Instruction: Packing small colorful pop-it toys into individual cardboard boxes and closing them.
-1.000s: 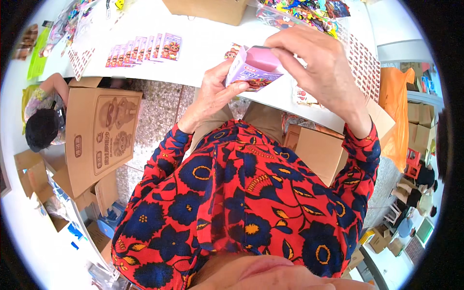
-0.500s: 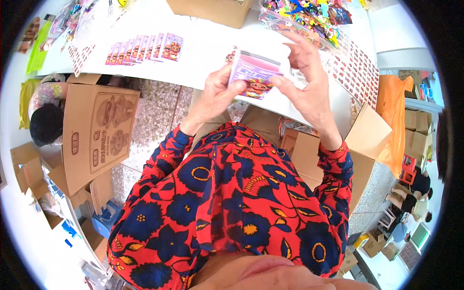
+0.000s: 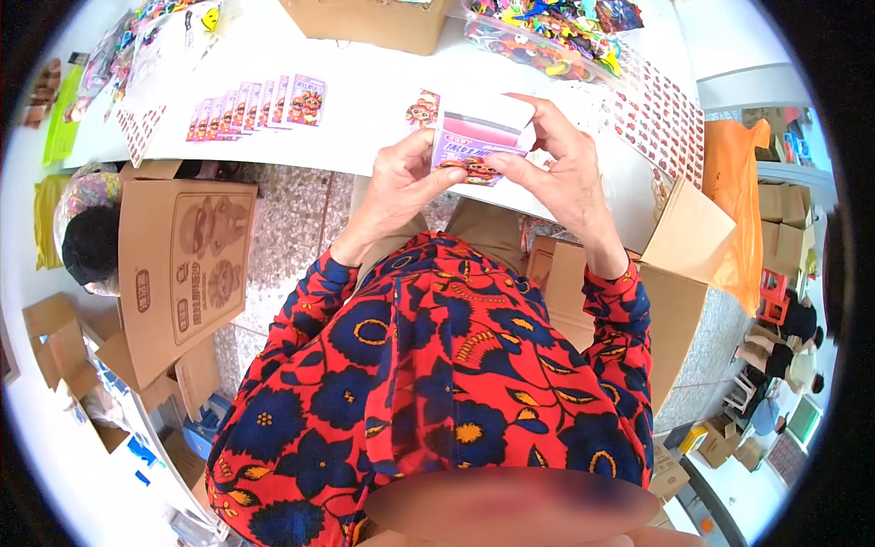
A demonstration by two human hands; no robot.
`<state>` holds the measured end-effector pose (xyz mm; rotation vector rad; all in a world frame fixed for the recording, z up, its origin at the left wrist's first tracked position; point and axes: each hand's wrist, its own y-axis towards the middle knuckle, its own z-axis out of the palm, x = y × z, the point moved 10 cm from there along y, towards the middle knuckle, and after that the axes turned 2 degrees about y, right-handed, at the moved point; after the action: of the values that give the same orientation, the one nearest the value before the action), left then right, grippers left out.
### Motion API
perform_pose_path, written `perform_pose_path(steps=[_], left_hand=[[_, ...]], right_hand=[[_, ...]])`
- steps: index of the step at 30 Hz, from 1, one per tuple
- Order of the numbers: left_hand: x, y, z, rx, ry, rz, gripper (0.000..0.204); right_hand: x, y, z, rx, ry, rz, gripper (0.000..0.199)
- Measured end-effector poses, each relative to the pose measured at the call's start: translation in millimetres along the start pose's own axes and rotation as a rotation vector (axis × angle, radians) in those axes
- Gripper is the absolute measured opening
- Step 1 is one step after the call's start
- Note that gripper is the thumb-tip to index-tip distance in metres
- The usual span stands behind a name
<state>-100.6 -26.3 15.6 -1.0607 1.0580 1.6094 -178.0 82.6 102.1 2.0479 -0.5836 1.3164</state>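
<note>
A small purple box [image 3: 469, 151] is held between both hands, over the near edge of a white table [image 3: 360, 105]. The left hand [image 3: 401, 187], half curled, pinches its left side; the right hand [image 3: 567, 173], more open, has its thumb on the front and fingers toward the back. This hold probably steadies the box, open top up. Its inside looks pink; I cannot tell whether it is filled. Beyond the right hand, a clear container [image 3: 538, 60] holds jumbled colourful pieces [image 3: 556, 20]. Left of the left hand, purple packets [image 3: 253, 109] overlap in a row, perhaps for tidiness.
</note>
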Motion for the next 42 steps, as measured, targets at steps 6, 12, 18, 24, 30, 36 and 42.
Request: perform_pose_path(steps=[6,12,18,24,30,36,42], left_hand=[[0.3,2.7,6.5,0.086,0.163,-0.061,0.026],[18.6,-4.3,-9.7,-0.019,0.061,-0.092,0.029],[26.4,2.2,-24.9,-0.065,0.056,-0.059,0.028],[33.0,11.4,-35.0,-0.121,0.016,-0.104,0.026],[48.4,15.5,-40.3,-0.109,0.030,-0.177,0.028],[55.7,21.6,-44.7,-0.096,0.014,-0.219,0.029],[61.0,23.5,-49.0,-0.100,0.000,-0.249,0.030]], right_hand=[[-22.1,-4.6,-0.1,0.084,-0.050,0.105,0.027],[-19.8,5.1,12.6,0.202,-0.038,0.027,0.031],[-73.9,55.7,-42.9,0.038,0.086,0.084,0.027],[-158.1,132.0,-121.0,-0.165,-0.571,0.024,0.021],[-176.2,176.3,-96.0,-0.013,-0.904,-0.201,0.026],[-209.0,206.2,-94.9,0.005,-0.960,-0.153,0.017],[-232.8,234.7,-137.8,-0.227,-0.607,-0.076,0.020]])
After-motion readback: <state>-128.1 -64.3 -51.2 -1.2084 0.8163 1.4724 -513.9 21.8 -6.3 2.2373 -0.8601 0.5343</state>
